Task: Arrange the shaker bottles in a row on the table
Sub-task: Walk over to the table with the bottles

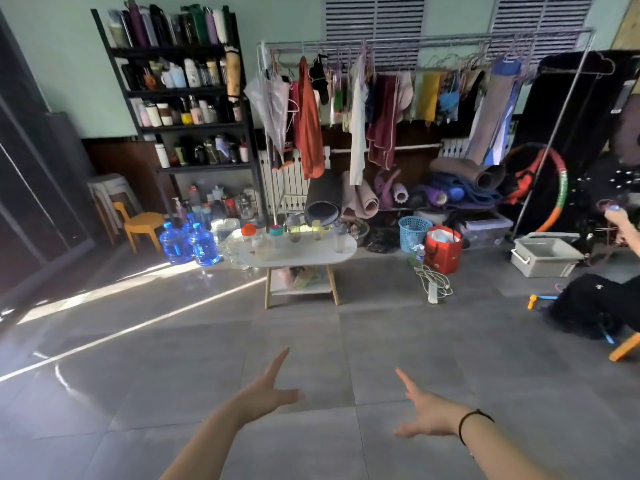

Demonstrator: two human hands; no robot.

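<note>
Several shaker bottles stand on a small white oval table (311,259) across the room. Among them are one with an orange lid (248,235), one with a teal lid (276,234), a yellowish one (317,229) and a clear one (339,239) at the right end. They are scattered over the tabletop. My left hand (266,388) and my right hand (424,410) are stretched out low over the grey floor, far short of the table. Both are open and hold nothing. A black band circles my right wrist.
A black shelf (187,98) full of bottles stands at the back left, with blue water jugs (188,242) and an orange stool (140,225) below. A clothes rack (415,98), rolled mats, a blue basket (414,232), a red bag (443,249), a power strip (433,289) and a seated person (609,306) lie right.
</note>
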